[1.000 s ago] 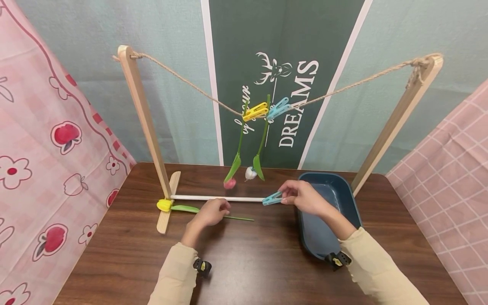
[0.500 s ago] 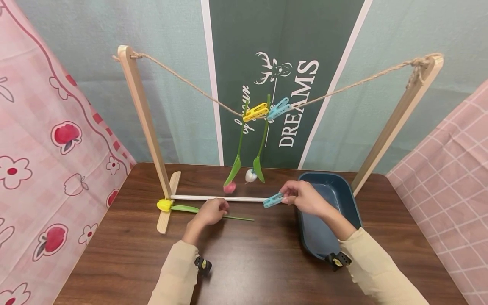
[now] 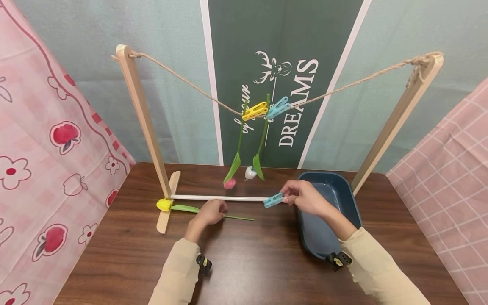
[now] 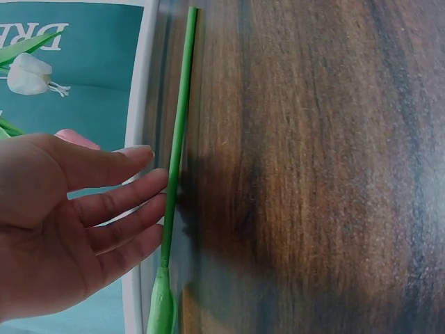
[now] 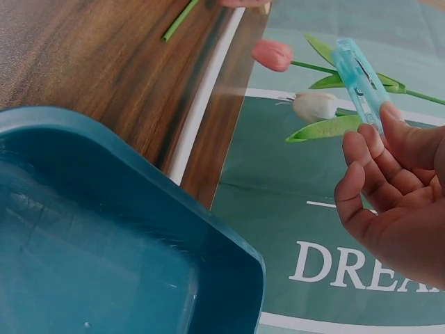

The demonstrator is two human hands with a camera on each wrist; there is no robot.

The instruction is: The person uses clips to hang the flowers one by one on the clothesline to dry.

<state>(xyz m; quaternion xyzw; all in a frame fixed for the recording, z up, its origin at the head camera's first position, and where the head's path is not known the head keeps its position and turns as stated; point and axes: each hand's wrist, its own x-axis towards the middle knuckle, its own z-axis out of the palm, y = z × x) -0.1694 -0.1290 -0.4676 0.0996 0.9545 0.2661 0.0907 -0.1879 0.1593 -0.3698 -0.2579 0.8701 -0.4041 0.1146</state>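
My left hand [image 3: 210, 212] is over the stem of a yellow artificial tulip [image 3: 164, 205] that lies on the table, its bloom by the left post's foot. In the left wrist view the fingers are loosely extended, their tips at the green stem [image 4: 181, 111], and the thumb stands apart; whether they touch it is unclear. Between thumb and fingers my right hand [image 3: 305, 198] pinches the end of a light blue clothespin [image 3: 273, 200]. A pink tulip [image 3: 229, 183] and a white tulip [image 3: 250, 173] hang upside down from the rope by a yellow clothespin [image 3: 255, 111] and another blue clothespin [image 3: 278, 108].
A sagging rope [image 3: 187, 81] joins the left wooden post [image 3: 144, 118] and right wooden post [image 3: 396, 123]. A white rod [image 3: 217, 198] runs low between them. The dark blue basin [image 3: 303, 228] stands beneath my right forearm. Printed cloth hangs behind the wooden table [image 3: 244, 271].
My right hand has shifted very slightly right with the clothespin, which has tilted a little. My left hand has edged slightly left. The hanging tulips sway a little.
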